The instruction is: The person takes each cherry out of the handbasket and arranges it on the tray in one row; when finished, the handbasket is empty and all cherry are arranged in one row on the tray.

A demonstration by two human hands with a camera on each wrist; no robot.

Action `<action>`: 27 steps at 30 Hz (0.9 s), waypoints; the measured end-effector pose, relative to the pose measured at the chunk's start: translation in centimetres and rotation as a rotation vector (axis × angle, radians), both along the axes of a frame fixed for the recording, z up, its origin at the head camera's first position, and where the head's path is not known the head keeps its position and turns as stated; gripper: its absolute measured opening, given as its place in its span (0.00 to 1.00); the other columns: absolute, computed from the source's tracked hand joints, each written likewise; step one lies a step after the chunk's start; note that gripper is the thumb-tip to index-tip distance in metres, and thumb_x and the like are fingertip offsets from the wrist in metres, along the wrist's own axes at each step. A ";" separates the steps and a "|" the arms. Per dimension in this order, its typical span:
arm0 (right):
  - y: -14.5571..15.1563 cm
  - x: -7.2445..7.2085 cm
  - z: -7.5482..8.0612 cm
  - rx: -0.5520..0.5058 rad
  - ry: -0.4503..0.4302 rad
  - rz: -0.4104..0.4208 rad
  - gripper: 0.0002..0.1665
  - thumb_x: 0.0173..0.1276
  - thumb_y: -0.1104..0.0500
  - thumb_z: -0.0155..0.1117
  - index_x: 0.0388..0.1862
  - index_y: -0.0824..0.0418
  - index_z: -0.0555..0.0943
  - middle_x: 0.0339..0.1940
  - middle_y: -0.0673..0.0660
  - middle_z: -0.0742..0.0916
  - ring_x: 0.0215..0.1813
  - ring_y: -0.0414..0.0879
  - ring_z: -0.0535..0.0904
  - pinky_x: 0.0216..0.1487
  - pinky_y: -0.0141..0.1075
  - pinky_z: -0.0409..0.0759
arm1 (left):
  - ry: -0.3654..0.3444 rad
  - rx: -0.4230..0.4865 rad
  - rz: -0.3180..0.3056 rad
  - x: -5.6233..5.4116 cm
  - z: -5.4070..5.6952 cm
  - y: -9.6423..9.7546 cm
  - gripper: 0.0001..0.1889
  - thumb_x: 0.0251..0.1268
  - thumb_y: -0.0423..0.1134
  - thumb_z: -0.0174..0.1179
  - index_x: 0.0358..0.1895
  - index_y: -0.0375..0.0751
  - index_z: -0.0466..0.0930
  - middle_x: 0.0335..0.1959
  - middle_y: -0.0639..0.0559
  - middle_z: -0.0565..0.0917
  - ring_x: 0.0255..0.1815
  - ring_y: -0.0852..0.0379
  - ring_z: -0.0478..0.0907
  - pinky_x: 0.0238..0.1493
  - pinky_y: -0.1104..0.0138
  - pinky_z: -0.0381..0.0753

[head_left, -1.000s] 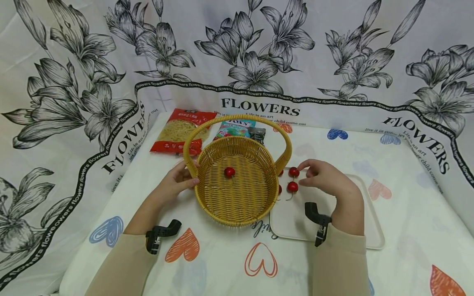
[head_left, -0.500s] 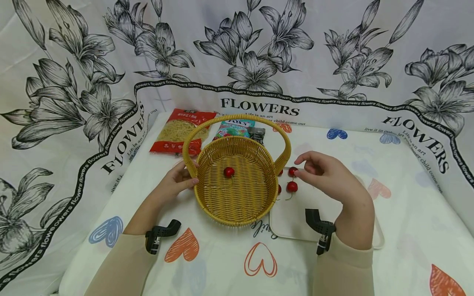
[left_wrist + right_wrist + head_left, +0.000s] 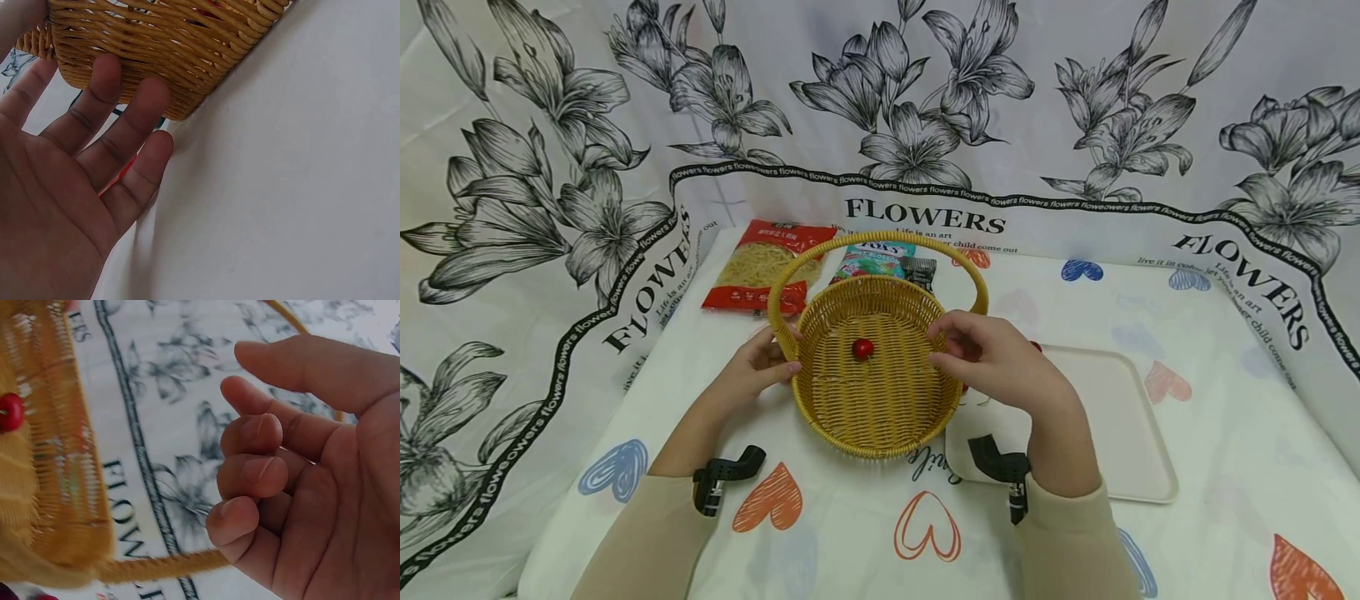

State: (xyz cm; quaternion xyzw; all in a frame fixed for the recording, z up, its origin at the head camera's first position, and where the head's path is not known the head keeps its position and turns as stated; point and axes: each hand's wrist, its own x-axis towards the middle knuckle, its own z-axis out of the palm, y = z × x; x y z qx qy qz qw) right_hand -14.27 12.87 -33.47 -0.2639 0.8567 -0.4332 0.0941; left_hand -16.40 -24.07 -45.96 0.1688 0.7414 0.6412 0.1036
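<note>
A yellow woven basket [image 3: 880, 421] with an arched handle stands on the table, one red cherry [image 3: 862, 349] inside it. At its left side my left hand [image 3: 747, 368] holds the basket, thumb at the rim and index finger by the handle's base. The left wrist view shows the other fingers [image 3: 128, 140] spread along the wicker wall. My right hand [image 3: 1003, 367] hovers at the basket's right rim, thumb and fingertips apart. Nothing sits between its loosely bent fingers [image 3: 250, 475] in the right wrist view. More cherries lie right of the basket, mostly hidden by this hand.
A cream tray [image 3: 1138, 442] lies on the right, partly under the right arm. Behind the basket are a red bag of pasta [image 3: 760, 262], a blue-green candy bag [image 3: 874, 260] and a small black packet [image 3: 919, 272]. A flowered cloth [image 3: 917, 133] hangs at the back.
My right hand has moved left from beside the cherries to the basket's right rim, now covering those cherries. The left hand and the basket have stayed in place.
</note>
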 end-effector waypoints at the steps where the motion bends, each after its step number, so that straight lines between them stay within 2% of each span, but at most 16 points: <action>1: -0.5 -0.2 -0.3 0.012 0.008 0.002 0.10 0.66 0.51 0.66 0.44 0.47 0.78 0.27 0.53 0.73 0.29 0.45 0.69 0.26 0.34 0.69 | 0.001 -0.002 0.000 0.0 0.0 0.0 0.25 0.66 0.33 0.59 0.64 0.34 0.62 0.54 0.29 0.75 0.46 0.52 0.80 0.39 0.59 0.84; 8: -4.5 -1.5 -3.4 0.108 0.065 -0.004 0.12 0.66 0.53 0.64 0.48 0.50 0.79 0.32 0.50 0.79 0.35 0.45 0.72 0.35 0.37 0.74 | 0.005 0.006 -0.015 -0.1 0.0 -0.2 0.25 0.67 0.32 0.58 0.64 0.32 0.61 0.55 0.27 0.74 0.48 0.42 0.79 0.39 0.58 0.84; 10: -5.7 -1.8 -4.6 0.154 0.093 -0.018 0.15 0.65 0.52 0.64 0.51 0.52 0.79 0.38 0.52 0.80 0.40 0.44 0.74 0.40 0.37 0.76 | 0.005 0.005 -0.018 -0.2 0.0 -0.1 0.25 0.67 0.32 0.58 0.64 0.32 0.61 0.55 0.27 0.73 0.49 0.41 0.79 0.39 0.58 0.84; 12: -6.7 -2.1 -5.9 0.210 0.112 -0.032 0.22 0.65 0.52 0.63 0.57 0.55 0.77 0.48 0.53 0.80 0.47 0.45 0.75 0.48 0.38 0.77 | 0.008 0.004 -0.021 -0.2 -0.1 0.0 0.25 0.67 0.32 0.58 0.64 0.32 0.61 0.55 0.27 0.73 0.48 0.43 0.79 0.39 0.58 0.84; 14: -7.5 -2.4 -7.0 0.285 0.101 -0.026 0.33 0.66 0.50 0.63 0.68 0.57 0.69 0.63 0.55 0.75 0.61 0.46 0.73 0.60 0.41 0.74 | 0.013 0.001 -0.020 -0.2 -0.1 0.0 0.25 0.67 0.32 0.58 0.64 0.32 0.61 0.54 0.27 0.74 0.47 0.46 0.80 0.39 0.57 0.84; 16: -7.9 -2.4 -7.8 0.369 0.066 0.010 0.41 0.68 0.50 0.60 0.76 0.57 0.57 0.74 0.57 0.63 0.72 0.49 0.63 0.68 0.43 0.67 | 0.017 0.000 -0.017 -0.2 -0.1 0.1 0.25 0.67 0.32 0.58 0.64 0.33 0.62 0.54 0.28 0.74 0.47 0.48 0.80 0.39 0.58 0.84; 18: -8.2 -2.4 -8.4 0.446 0.044 0.069 0.45 0.70 0.51 0.58 0.78 0.56 0.47 0.79 0.56 0.52 0.78 0.50 0.50 0.74 0.44 0.58 | 0.021 -0.005 -0.017 -0.2 -0.1 0.2 0.25 0.67 0.33 0.58 0.64 0.33 0.62 0.54 0.28 0.75 0.46 0.49 0.80 0.39 0.59 0.84; 20: -8.4 -2.3 -8.7 0.511 0.048 0.127 0.44 0.72 0.54 0.55 0.78 0.55 0.43 0.80 0.55 0.47 0.79 0.50 0.45 0.75 0.44 0.54 | 0.024 -0.012 -0.015 -0.2 -0.2 0.2 0.25 0.67 0.33 0.58 0.65 0.34 0.62 0.54 0.29 0.75 0.47 0.49 0.80 0.39 0.59 0.84; 23: -8.7 -2.2 -8.8 0.560 0.115 0.158 0.39 0.73 0.57 0.51 0.78 0.56 0.49 0.80 0.54 0.51 0.78 0.49 0.49 0.74 0.44 0.56 | 0.019 -0.023 -0.006 -0.1 -0.3 0.1 0.26 0.67 0.34 0.58 0.65 0.35 0.61 0.55 0.30 0.74 0.48 0.50 0.79 0.39 0.60 0.84; 27: -8.9 -2.3 -8.9 0.557 0.221 0.108 0.32 0.72 0.58 0.52 0.74 0.55 0.61 0.75 0.53 0.65 0.74 0.48 0.60 0.71 0.42 0.63 | 0.005 -0.021 0.005 -0.2 -0.2 0.1 0.26 0.67 0.35 0.59 0.65 0.36 0.62 0.56 0.31 0.74 0.48 0.53 0.79 0.39 0.62 0.84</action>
